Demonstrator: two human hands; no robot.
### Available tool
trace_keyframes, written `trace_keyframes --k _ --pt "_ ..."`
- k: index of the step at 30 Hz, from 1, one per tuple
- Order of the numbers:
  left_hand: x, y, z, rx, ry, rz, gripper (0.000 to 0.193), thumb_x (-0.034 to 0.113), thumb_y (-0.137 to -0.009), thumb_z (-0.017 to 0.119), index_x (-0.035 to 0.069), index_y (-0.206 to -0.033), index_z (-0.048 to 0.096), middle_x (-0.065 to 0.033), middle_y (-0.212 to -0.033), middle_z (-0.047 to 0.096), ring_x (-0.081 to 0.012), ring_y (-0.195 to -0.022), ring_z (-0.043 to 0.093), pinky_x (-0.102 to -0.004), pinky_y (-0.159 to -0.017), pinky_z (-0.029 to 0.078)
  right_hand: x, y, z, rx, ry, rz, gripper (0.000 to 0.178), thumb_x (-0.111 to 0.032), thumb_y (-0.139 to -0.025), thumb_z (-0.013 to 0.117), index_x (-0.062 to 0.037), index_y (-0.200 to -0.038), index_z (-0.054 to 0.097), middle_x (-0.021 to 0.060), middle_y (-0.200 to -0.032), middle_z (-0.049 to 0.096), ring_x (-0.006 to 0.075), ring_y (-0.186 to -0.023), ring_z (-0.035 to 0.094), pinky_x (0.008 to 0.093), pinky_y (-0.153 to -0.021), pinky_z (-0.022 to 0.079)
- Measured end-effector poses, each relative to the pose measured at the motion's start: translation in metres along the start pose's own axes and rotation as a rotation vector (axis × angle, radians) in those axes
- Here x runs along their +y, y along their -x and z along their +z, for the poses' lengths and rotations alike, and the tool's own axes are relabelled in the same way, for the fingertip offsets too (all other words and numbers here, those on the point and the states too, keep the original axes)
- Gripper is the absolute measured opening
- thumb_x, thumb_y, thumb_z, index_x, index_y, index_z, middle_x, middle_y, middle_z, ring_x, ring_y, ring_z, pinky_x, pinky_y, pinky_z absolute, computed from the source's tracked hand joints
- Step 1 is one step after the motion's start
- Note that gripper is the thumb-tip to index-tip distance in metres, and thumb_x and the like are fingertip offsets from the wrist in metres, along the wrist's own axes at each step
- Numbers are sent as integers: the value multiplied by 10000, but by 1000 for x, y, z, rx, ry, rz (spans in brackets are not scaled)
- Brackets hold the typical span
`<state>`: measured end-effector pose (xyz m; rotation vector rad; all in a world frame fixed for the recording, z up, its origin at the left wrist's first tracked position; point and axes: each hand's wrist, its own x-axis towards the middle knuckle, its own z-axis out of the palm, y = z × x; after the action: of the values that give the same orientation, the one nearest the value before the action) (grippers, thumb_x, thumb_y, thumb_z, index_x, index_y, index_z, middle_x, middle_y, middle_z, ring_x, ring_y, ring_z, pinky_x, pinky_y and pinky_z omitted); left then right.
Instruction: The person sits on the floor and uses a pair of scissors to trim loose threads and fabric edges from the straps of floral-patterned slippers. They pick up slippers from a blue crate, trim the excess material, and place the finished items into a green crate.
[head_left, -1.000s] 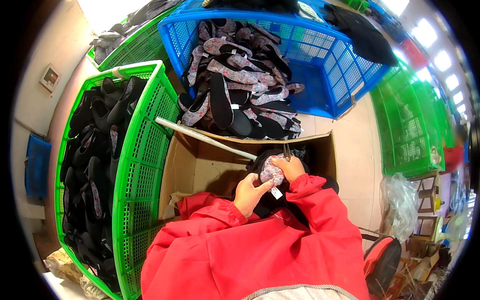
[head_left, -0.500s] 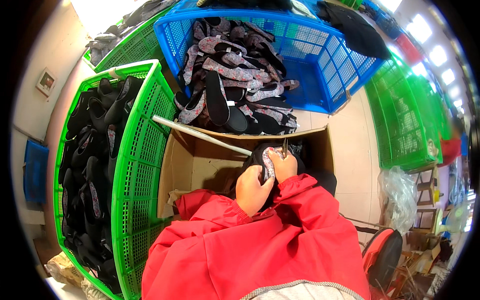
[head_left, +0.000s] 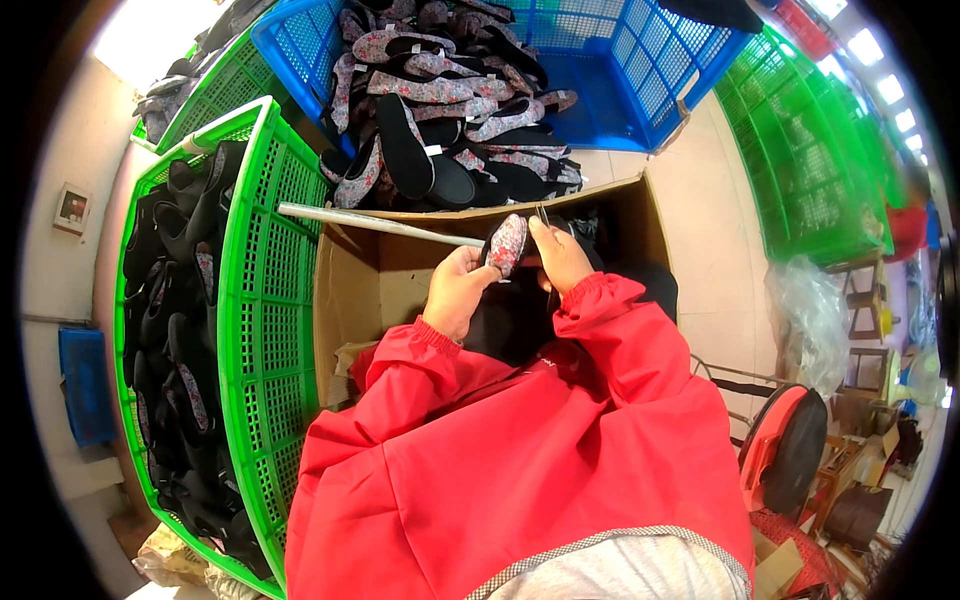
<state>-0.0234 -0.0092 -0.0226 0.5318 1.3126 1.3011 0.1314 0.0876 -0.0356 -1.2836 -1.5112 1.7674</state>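
Observation:
A fabric slipper shoe (head_left: 506, 246) with a floral pattern and dark edge is held up over the cardboard box. My left hand (head_left: 458, 291) grips it from its left side, thumb along the lower part. Just right of the shoe, my right hand (head_left: 563, 258) is closed round what look like thread snips (head_left: 541, 214); only their thin metal tips stick out above the fingers. The right fingertips are close beside the shoe, and whether they touch it is hard to tell.
An open cardboard box (head_left: 350, 270) stands before me, a pale pole (head_left: 380, 224) across it. Beyond sits a blue crate (head_left: 600, 95) with a heap of floral shoes (head_left: 440, 90). A green crate (head_left: 270, 330) of black shoes is at left. A stool (head_left: 790, 450) stands right.
The shoe has been raised and turned, now showing its floral face. My hands have moved apart a little, the left away to its side. The whole view has shifted, with the crates higher in it.

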Motion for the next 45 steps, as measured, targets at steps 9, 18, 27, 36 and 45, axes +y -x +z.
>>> trace_keyframes --k 9,18,27,36,45 --pt "-5 -15 -19 -18 92 -94 145 -9 -849 599 29 -988 609 -16 -897 654 -87 -802 587 -215 -720 450 -18 8 9 -112 -256 150 288 -207 -1004 498 -21 -1211 570 73 -964 638 145 -708 639 258 -392 373" --pt "-1 -20 -8 47 -59 3 191 -63 -776 623 5 -953 599 -26 -842 632 -114 -754 593 -245 -693 476 -4 12 16 -22 -259 110 341 -128 -972 502 -40 -1298 544 104 -974 685 117 -492 524 259 -393 380" --pt "-5 -8 4 232 -1101 876 216 -56 -637 575 16 -841 557 -164 -839 571 -396 -844 540 -466 -751 448 6 44 15 -17 -112 44 481 -130 -941 547 -64 -1410 461 52 -760 608 124 -419 490 292 -403 406" --pt "4 1 6 191 -1180 947 224 -67 -645 557 25 -848 575 -144 -835 552 -368 -835 527 -441 -768 452 -39 79 -25 118 -393 -170 346 -8 -936 577 14 -1281 566 116 -1167 643 170 -911 676 253 -848 505" --pt "11 1 12 140 -1144 992 262 -68 -665 571 30 -902 626 -122 -842 558 -330 -851 551 -410 -771 471 6 53 -46 238 394 -226 324 -223 -783 805 -25 -976 635 30 -807 634 117 -727 569 283 -673 464"
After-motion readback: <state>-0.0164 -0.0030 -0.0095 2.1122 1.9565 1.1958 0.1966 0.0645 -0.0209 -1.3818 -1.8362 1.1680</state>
